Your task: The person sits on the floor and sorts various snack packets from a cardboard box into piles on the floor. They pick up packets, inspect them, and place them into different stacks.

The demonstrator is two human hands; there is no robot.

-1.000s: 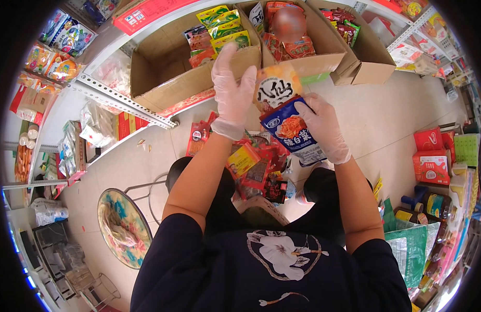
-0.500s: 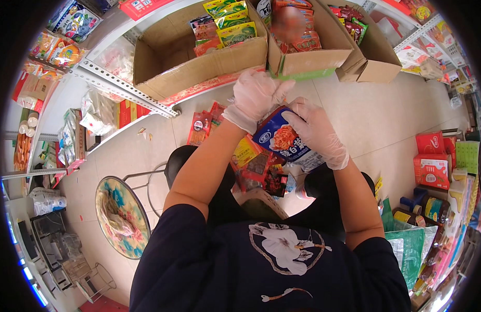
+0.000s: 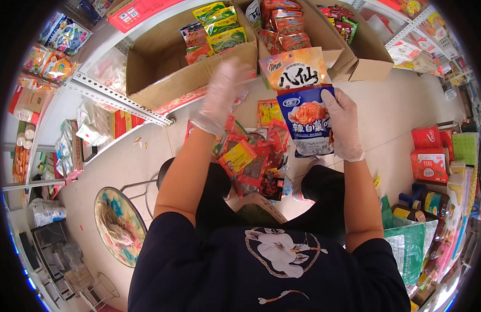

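Blue pouch (image 3: 309, 127): likely light, slick; best held at two-o'clock edge, where right hand (image 3: 346, 125) pinches; left hand (image 3: 222, 96) blurred, finger spread unclear.

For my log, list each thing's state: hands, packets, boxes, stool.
Blue packet: roughly upright, front showing
Orange packet: partly covered
Right hand: gloved, gripping blue packet
Left hand: gloved, blurred, contents unclear
Packet pile: loosely heaped
Left box: open, partly filled
Middle box: open, holding red packets
Right box: open, partly filled
Stool: cloth on top
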